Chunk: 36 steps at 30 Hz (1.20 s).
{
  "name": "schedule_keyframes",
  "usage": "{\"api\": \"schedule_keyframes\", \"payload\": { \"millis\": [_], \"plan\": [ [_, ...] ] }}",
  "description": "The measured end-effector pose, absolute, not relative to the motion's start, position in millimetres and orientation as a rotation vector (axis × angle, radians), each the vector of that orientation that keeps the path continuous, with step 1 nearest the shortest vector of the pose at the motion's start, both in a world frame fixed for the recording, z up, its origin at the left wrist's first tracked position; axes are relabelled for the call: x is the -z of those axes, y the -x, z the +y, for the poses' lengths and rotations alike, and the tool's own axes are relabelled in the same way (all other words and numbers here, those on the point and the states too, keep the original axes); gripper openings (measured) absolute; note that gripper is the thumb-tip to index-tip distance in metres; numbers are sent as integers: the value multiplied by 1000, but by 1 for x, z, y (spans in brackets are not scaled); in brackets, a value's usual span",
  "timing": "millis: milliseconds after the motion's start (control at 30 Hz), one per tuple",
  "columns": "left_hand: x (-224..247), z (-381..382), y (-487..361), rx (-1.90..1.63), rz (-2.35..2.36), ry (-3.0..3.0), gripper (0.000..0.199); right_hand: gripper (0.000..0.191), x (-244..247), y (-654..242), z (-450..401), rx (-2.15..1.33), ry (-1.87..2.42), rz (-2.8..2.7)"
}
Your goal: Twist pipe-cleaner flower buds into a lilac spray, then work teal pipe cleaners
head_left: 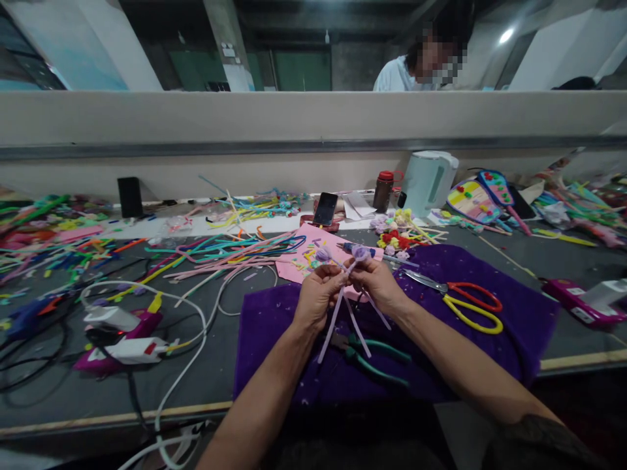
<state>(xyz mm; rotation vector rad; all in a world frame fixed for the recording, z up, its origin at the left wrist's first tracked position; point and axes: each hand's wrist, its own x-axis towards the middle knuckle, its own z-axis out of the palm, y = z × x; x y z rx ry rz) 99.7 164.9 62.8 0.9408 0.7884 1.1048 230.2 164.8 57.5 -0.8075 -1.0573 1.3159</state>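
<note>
My left hand and my right hand meet in the middle, both pinching lilac pipe cleaners. Two of the stems end at the top in round lilac pompom-like heads, and their plain ends hang down below my fingers. The exact spot where they cross is partly hidden by my fingertips. Beneath them, on a purple cloth, lie green-handled pliers. To the right of my right hand rest scissors with one red and one yellow handle, blades toward my hand.
Behind my hands lies a pink sheet with small coloured scraps. Loose pipe cleaners spread leftward. Power strips with a white cable are at left. A kettle, bottle and phone stand behind. A person is beyond the partition.
</note>
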Motion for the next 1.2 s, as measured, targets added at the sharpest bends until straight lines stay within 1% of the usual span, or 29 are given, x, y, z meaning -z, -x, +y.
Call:
{"api": "schedule_keyframes", "payload": {
  "millis": [100, 233, 400, 600, 933, 1067, 1200],
  "plan": [
    [-61, 165, -101, -1163, 784, -946, 40, 18, -57, -230, 165, -1343, 794, -1040],
    [-59, 165, -103, -1187, 792, -935, 34, 14, -56, -231, 165, -1369, 783, -1044],
    [-59, 165, -103, -1233, 821, -919, 31, 20, -56, -228, 162, -1408, 772, -1051],
    [-58, 164, -103, -1288, 843, -920, 32, 13, -53, -224, 161, -1390, 773, -978],
    [-62, 160, -106, -1395, 874, -950, 28, 15, -56, -222, 157, -1391, 727, -975],
    [-62, 160, -105, -1386, 901, -952, 29, 17, -56, -221, 154, -1309, 765, -1003],
    [-60, 162, -104, -1338, 889, -974, 30, 19, -56, -220, 154, -1336, 770, -966]
  ]
}}
